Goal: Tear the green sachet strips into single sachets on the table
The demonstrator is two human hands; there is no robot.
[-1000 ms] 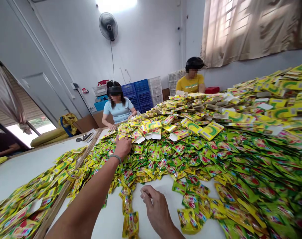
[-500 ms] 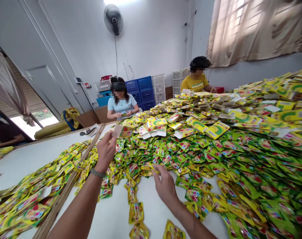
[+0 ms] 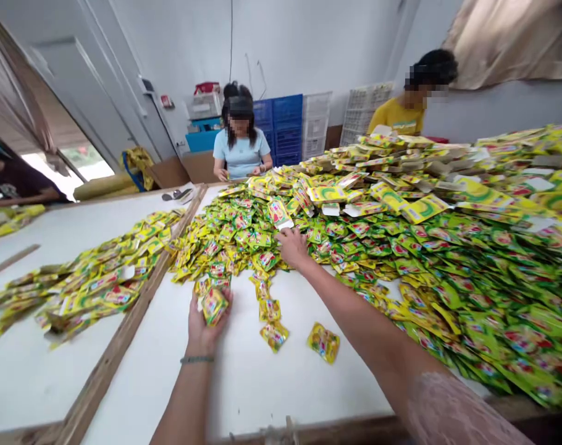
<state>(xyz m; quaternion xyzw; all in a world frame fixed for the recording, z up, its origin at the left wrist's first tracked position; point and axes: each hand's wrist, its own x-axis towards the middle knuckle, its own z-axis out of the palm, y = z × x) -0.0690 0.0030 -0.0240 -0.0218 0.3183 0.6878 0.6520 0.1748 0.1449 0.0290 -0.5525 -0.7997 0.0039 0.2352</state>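
Observation:
My left hand (image 3: 210, 324) is palm up over the white table, its fingers curled round small shiny yellow-green sachets (image 3: 214, 305). How many lie in it I cannot tell. Further forward, my right hand (image 3: 293, 248) has its fingers at the white flap of a small yellow carton (image 3: 278, 212) with a red picture, which rests on the heap. Around that hand spreads a large pile of green and yellow sachets (image 3: 244, 228). Between my arms, a few yellow sachets (image 3: 274, 335) form a loose line, and one more sachet (image 3: 324, 342) lies apart near my right forearm.
Yellow cartons (image 3: 424, 207) are heaped behind and right of the sachets. A wooden strip (image 3: 118, 352) divides the table (image 3: 244, 395); more cartons (image 3: 109, 278) lie left of it. Two co-workers (image 3: 242, 148) sit across, another person (image 3: 16, 176) at far left. Blue crates (image 3: 288, 127) stand behind.
My left hand has come down from the heap and now holds sachets instead of a white-flapped carton. My right hand has reached forward to a carton. The view has shifted.

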